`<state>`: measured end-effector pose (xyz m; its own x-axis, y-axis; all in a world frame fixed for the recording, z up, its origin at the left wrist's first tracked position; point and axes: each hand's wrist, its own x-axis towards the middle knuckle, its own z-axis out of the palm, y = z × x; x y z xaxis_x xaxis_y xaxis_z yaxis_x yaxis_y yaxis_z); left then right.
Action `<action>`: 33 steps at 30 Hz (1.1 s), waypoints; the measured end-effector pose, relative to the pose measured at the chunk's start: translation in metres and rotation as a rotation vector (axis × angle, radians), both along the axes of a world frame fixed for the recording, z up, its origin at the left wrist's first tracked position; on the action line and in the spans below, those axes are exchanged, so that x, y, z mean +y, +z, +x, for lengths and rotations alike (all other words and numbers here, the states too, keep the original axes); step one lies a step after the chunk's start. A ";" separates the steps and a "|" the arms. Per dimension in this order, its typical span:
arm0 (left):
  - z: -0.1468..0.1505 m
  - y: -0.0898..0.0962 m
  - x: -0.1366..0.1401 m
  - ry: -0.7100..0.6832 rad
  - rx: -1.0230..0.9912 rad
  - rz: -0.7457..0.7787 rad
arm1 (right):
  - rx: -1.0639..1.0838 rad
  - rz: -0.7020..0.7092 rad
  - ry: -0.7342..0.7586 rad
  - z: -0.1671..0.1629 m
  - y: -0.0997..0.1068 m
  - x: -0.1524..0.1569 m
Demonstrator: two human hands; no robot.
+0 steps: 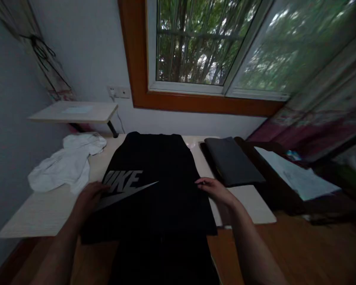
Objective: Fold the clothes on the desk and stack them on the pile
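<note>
A black shirt (166, 206) with a grey NIKE print lies spread across the table, its near edge at the table's front. No sleeves show sticking out at its sides. My left hand (90, 196) is closed at the shirt's left edge, beside the print, with its fingertips on the cloth. On the opposite side, my right hand (215, 190) pinches the right edge between thumb and fingers. A crumpled white garment (62, 164) rests on the table to the left of the shirt, apart from my hands.
The pale table (44, 215) stands against the wall under a window. A small raised shelf (77, 111) is at the back left. Folded dark grey cloth (233, 160) lies right of the shirt. Farther right, a white sheet (296, 172) lies on a dark surface.
</note>
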<state>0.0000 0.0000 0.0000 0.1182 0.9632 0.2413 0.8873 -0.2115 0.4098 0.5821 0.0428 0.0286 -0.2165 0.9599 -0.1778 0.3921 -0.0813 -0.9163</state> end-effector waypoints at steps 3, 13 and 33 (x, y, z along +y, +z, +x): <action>-0.001 -0.002 0.001 0.055 0.004 0.016 | 0.002 -0.059 0.033 -0.002 0.003 0.002; 0.005 0.008 0.001 0.035 -0.013 0.039 | 0.110 -0.186 -0.035 -0.009 0.006 -0.001; 0.150 0.051 0.026 -0.295 -0.198 -0.225 | 0.659 -0.389 0.225 -0.081 0.035 0.014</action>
